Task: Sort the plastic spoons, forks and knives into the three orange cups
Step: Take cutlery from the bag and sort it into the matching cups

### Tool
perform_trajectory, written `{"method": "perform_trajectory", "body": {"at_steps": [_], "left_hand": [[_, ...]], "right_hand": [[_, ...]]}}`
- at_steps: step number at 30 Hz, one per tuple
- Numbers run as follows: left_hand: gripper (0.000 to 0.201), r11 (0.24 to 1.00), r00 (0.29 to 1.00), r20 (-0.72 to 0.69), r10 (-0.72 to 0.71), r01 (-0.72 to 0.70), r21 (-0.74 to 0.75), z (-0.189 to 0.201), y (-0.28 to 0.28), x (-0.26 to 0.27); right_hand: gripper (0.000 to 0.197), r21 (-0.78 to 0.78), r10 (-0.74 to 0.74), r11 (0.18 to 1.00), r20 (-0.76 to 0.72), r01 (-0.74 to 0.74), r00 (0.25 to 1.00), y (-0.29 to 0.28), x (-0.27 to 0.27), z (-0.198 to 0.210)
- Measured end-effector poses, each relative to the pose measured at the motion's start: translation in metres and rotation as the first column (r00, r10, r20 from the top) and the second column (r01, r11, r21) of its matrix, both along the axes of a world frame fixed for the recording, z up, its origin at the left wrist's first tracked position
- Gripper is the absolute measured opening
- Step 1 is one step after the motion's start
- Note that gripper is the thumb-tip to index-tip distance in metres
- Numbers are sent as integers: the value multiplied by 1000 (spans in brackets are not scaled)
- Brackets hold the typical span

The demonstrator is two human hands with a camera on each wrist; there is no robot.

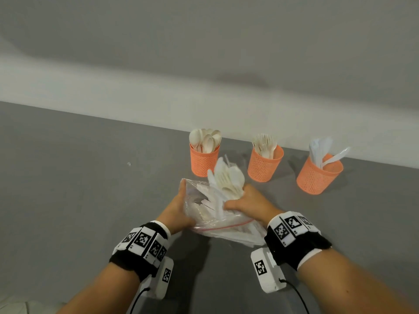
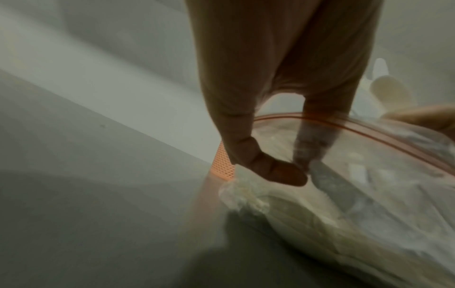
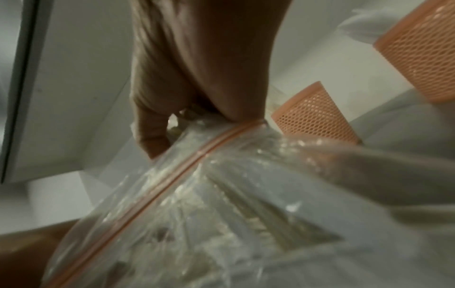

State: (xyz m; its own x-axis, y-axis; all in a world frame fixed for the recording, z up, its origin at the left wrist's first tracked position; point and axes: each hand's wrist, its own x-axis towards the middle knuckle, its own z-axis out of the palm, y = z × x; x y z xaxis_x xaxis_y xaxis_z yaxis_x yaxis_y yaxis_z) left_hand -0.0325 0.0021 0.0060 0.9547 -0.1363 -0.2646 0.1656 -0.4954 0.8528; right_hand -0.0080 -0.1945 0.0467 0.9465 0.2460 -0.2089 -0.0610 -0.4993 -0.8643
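Both hands are on a clear zip bag (image 1: 217,214): the left hand (image 1: 176,209) pinches its film between thumb and finger, while the right hand (image 1: 249,203) is curled round a mixed bundle of plastic cutlery (image 1: 229,177) sticking out past its fingers. Just beyond that bundle stands the cup of spoons (image 1: 204,163); to the right of the grip sit the cup of forks (image 1: 264,165) and, farther right, the cup of knives (image 1: 317,176), all on the grey table (image 1: 79,177).

The pieces look light, stiff and smooth, likely to slide against each other and snag the soft, crinkly film. Taking them by the handles, a few at a time, seems safest. The mesh cups look light enough to tip if bumped.

No brand or readable writing shows; only black-and-white coded markers on the wristbands (image 1: 292,225).
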Motion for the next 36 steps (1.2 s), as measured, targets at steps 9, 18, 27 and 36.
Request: {"method": "perform_trajectory", "body": {"at_steps": [9, 18, 27, 36], "left_hand": [[119, 992, 990, 142, -27, 9, 128, 9, -8, 15], [98, 920, 993, 78, 85, -108, 377, 22, 2, 34], [30, 922, 980, 130, -151, 187, -339, 100, -77, 42], [41, 624, 937, 5, -348, 236, -745, 79, -122, 62]], "right_hand": [[41, 586, -293, 771, -22, 249, 956, -18, 15, 33], [31, 767, -276, 577, -140, 280, 951, -51, 29, 61], [26, 651, 1, 753, -147, 96, 989, -48, 18, 54], [25, 617, 192, 787, -290, 30, 938, -44, 18, 47]]}}
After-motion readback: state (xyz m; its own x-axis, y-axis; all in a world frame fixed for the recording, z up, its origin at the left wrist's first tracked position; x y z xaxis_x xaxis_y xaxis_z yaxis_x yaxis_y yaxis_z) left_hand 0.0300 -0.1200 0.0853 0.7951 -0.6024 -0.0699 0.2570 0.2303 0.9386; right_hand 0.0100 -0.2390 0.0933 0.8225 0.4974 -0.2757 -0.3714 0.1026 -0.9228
